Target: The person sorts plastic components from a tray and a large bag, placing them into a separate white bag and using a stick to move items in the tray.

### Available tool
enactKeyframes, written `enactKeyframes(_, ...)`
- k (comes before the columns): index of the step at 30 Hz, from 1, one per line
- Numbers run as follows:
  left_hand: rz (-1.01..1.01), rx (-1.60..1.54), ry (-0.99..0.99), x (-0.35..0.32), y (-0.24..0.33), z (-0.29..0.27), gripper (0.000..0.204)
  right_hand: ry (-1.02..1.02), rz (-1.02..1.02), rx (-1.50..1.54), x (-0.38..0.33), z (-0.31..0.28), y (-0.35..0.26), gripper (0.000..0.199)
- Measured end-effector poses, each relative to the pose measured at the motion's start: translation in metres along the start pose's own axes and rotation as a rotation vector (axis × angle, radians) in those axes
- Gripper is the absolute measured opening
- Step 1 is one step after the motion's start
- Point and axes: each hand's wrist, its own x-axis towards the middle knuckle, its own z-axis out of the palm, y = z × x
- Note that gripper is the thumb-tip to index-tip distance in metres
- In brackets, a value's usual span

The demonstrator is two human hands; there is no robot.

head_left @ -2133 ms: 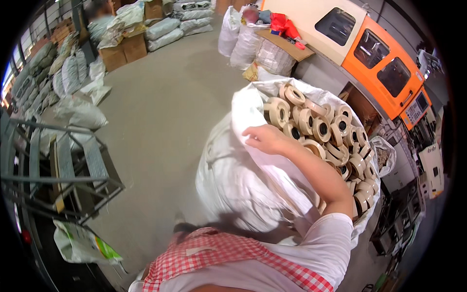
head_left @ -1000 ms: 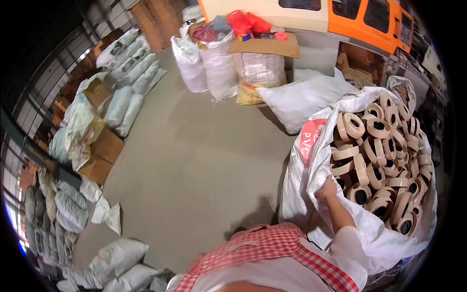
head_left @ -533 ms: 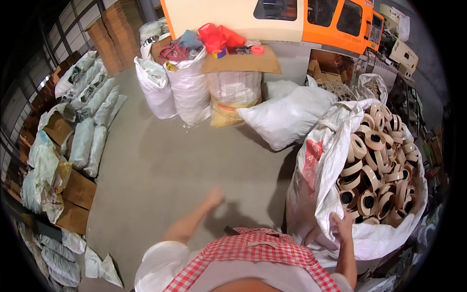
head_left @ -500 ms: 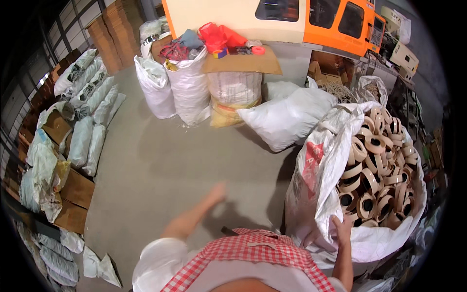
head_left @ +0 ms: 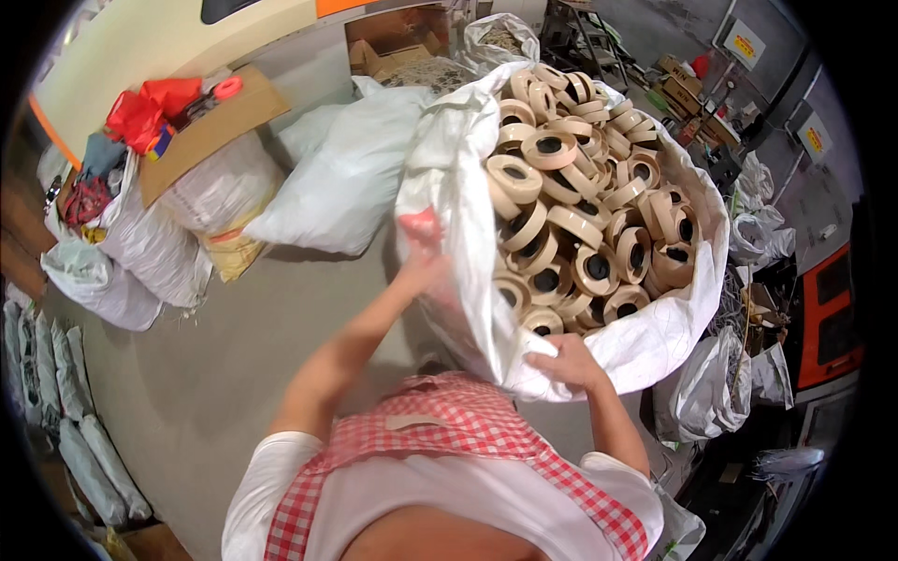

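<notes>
White woven sack (head_left: 468, 178), before you to the right, filled with beige rings (head_left: 597, 266) | your right hand (head_left: 569, 363): curled closed, gripping its near rim | your left hand (head_left: 426, 268): at its left side, blurred; openness and contact cannot be told

The left hand (head_left: 426, 266), blurred, reaches farther forward than the right hand (head_left: 569, 365) and to its left. The right hand is curled in a grip. The left arm (head_left: 341, 346) and right arm (head_left: 619, 425) slant outward behind their hands.
</notes>
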Motion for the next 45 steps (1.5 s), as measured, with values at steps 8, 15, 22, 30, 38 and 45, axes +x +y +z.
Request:
enactKeyframes(8, -0.223, -0.038, -0.062, 0.132, 0.062, 0.04, 0.098, -0.328, -0.109, -0.202, 0.048, -0.043, -0.024, 0.043)
enactKeyframes(15, -0.275, -0.255, 0.008, 0.201, -0.073, 0.004, 0.042, -0.158, -0.211, 0.077, 0.175, -0.102, -0.012, 0.038)
enactKeyframes(22, -0.13, -0.716, 0.15, 0.12, 0.071, -0.172, 0.025, 0.841, 0.089, 0.134, 0.356, -0.244, 0.198, 0.04)
enactKeyframes(30, -0.235, -0.526, 0.153, 0.115, 0.074, -0.166, 0.023, 0.918, 0.262, 0.584, 0.459, -0.19, 0.191, 0.075)
enactKeyframes(38, -0.224, -0.504, 0.15, 0.14, 0.082, -0.139, 0.025, 0.615, 0.202, 0.396, 0.524, -0.067, 0.03, 0.071)
enactKeyframes(45, -0.122, -0.416, 0.062, 0.165, 0.088, -0.112, 0.033, -0.288, -0.565, 0.045, 0.467, 0.038, -0.019, 0.035)
